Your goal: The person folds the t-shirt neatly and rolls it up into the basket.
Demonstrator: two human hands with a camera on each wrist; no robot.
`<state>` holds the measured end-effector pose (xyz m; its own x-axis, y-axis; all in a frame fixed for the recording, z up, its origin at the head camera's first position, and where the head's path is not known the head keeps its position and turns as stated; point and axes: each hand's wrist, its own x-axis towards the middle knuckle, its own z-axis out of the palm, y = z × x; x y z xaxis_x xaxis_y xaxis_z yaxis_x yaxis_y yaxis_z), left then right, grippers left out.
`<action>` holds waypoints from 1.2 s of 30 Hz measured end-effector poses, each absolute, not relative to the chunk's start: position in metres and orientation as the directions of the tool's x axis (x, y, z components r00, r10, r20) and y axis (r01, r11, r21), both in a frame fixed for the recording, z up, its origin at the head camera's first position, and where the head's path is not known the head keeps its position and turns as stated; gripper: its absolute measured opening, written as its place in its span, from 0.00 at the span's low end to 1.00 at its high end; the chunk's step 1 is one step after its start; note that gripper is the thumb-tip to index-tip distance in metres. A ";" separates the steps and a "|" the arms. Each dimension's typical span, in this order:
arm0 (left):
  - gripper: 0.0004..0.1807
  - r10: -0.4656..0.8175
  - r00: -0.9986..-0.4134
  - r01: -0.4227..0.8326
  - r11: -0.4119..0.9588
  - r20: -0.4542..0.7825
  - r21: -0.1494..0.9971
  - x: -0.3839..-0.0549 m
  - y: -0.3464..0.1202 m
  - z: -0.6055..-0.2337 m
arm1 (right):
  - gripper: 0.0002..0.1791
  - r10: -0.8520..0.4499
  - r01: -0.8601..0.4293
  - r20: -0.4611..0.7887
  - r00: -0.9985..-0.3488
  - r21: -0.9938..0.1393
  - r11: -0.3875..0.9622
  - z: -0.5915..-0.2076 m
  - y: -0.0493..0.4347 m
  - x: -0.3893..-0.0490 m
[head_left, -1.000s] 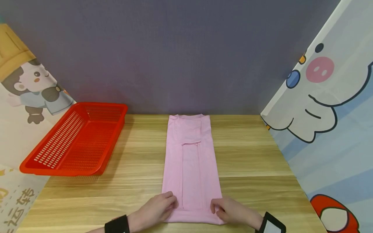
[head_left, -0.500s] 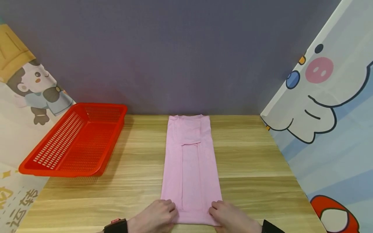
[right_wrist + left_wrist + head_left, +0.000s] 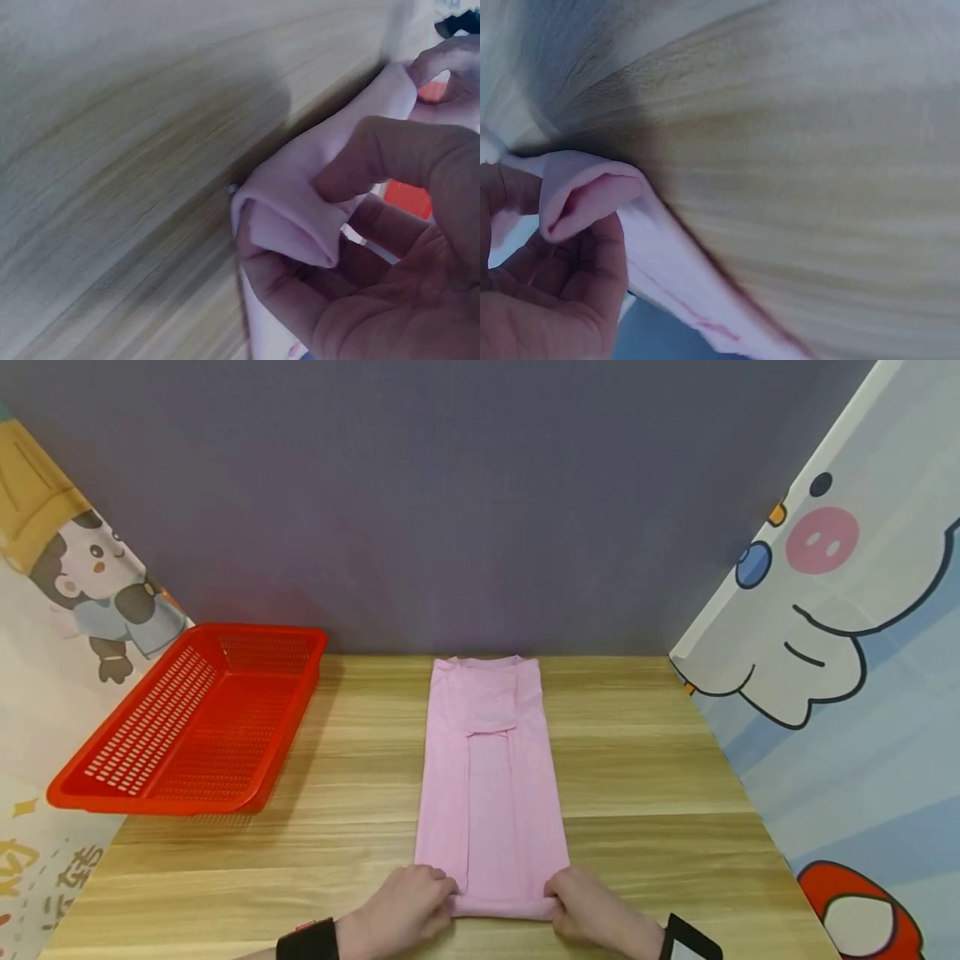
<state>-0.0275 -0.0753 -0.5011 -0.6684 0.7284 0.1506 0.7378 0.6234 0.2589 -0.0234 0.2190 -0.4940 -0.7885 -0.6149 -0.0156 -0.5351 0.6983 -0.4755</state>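
A pink shirt [image 3: 492, 793], folded into a long narrow strip, lies flat on the wooden table with its far end near the grey back panel. Its near edge is turned over into a thick fold. My left hand [image 3: 408, 906] grips the left end of that fold. At the right end my right hand [image 3: 596, 910] pinches the same fold. In the left wrist view, the fingers and thumb [image 3: 514, 187] hold the rolled cloth end [image 3: 592, 199]. The right wrist view has the thumb [image 3: 375, 154] over the cloth and fingers beneath it.
A red plastic basket [image 3: 262, 768] stands at the left of the wooden table [image 3: 645, 760]. The grey panel [image 3: 487, 510] rises behind. Printed cartoon sheets line the left [image 3: 45, 710] and right [image 3: 862, 760] sides.
Both hands have taken hold of the shirt's near edge. That edge has been turned up and moved slightly away from me, so the strip is shorter. The basket stays put.
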 end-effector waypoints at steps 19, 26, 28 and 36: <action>0.07 0.562 -0.788 0.213 0.633 -0.253 0.745 -0.051 -0.080 -0.497 | 0.05 -0.453 -0.186 -0.285 -0.844 -0.638 0.747 -0.500 0.216 -0.041; 0.06 0.579 -0.805 0.295 0.579 -0.129 0.760 -0.053 -0.082 -0.500 | 0.08 -0.624 -0.558 0.004 -0.781 -0.453 0.696 -0.504 0.218 -0.031; 0.08 0.578 -0.811 0.312 0.554 -0.087 0.772 -0.054 -0.083 -0.501 | 0.11 -0.693 -0.675 0.099 -0.714 -0.359 0.644 -0.505 0.221 -0.029; 0.11 0.560 -0.829 0.406 0.607 -0.005 0.683 -0.053 -0.081 -0.502 | 0.28 -0.835 -0.874 0.258 -0.486 -0.164 0.458 -0.509 0.229 -0.032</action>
